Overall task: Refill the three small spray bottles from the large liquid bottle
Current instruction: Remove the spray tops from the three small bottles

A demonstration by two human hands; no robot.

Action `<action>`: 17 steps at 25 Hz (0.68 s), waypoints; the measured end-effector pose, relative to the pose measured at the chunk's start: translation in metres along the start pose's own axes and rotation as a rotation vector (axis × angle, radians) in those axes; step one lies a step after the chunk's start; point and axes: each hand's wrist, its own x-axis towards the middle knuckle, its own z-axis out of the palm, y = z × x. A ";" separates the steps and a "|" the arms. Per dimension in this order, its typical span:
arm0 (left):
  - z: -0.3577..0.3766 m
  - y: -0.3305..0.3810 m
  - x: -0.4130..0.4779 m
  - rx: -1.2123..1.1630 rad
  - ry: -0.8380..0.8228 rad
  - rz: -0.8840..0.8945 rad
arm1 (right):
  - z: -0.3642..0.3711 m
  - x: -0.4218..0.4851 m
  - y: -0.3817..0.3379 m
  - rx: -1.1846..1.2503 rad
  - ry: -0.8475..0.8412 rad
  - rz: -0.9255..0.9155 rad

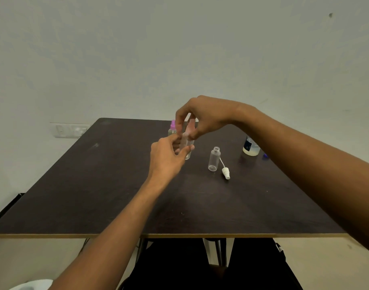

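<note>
Over the dark table [116, 185], my left hand [169, 155] grips a small clear spray bottle [186, 143] by its body. My right hand [200, 118] pinches that bottle's pale pink top [191, 124] from above. Behind them stands a second small bottle with a pink cap [172, 128], partly hidden by my fingers. To the right a third small clear bottle [214, 159] stands uncapped, and its white spray head with tube [225, 171] lies beside it. The large liquid bottle [250, 147] with a dark label stands further right, half hidden by my right forearm.
A small blue thing, perhaps a cap [265, 156], shows at my right forearm's edge. A wall socket plate [68, 130] sits behind the table's left side. The table's front edge [179, 235] is close to my legs.
</note>
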 end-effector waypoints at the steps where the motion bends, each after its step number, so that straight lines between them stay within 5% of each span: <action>1: 0.001 0.000 0.000 0.001 0.000 -0.004 | 0.002 0.001 0.000 0.007 0.032 0.008; 5: 0.003 -0.002 0.001 -0.002 -0.005 0.003 | 0.007 0.003 0.003 0.011 0.059 0.132; 17: 0.007 -0.016 0.000 -0.042 0.011 0.042 | -0.021 -0.009 -0.005 -0.083 0.038 0.039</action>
